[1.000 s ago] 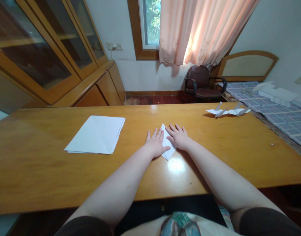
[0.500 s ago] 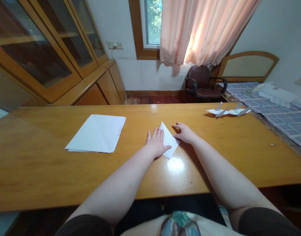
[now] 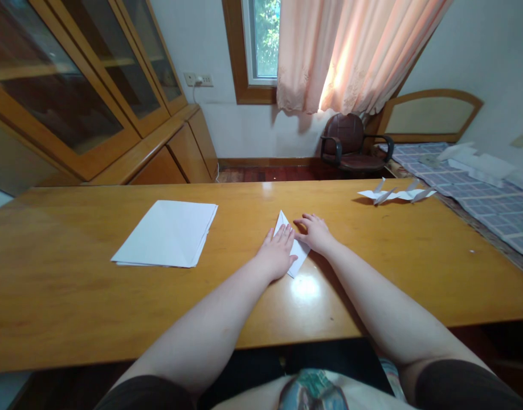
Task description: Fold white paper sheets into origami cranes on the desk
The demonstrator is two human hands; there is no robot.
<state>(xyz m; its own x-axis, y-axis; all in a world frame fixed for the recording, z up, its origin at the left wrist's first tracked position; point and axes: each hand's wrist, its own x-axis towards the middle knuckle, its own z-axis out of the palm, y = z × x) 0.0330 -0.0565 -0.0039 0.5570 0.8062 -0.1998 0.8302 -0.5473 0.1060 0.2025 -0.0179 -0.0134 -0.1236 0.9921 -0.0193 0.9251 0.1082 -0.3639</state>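
A piece of white paper [image 3: 301, 253], folded into a narrow kite shape with its sharp tip pointing away from me, lies on the wooden table. My left hand [image 3: 279, 254] rests flat across its left and middle part, fingers stretched out, covering much of the folds. At the paper's right edge is my right hand [image 3: 316, 234]. Its fingers are bent but apart, and the thumb touches or nearly touches the edge. I cannot see anything gripped between them.
A stack of white paper sheets [image 3: 165, 233] lies on the table [image 3: 65, 296] to the left. Several folded white paper cranes [image 3: 396, 195] stand near the far right edge. Beyond are an armchair [image 3: 351, 145], a bed [image 3: 470, 182] and a glass-door cabinet [image 3: 129, 134].
My left hand has slid a little right, over more of the folded paper. My right hand has shifted slightly left, closer to it. The paper has barely moved.
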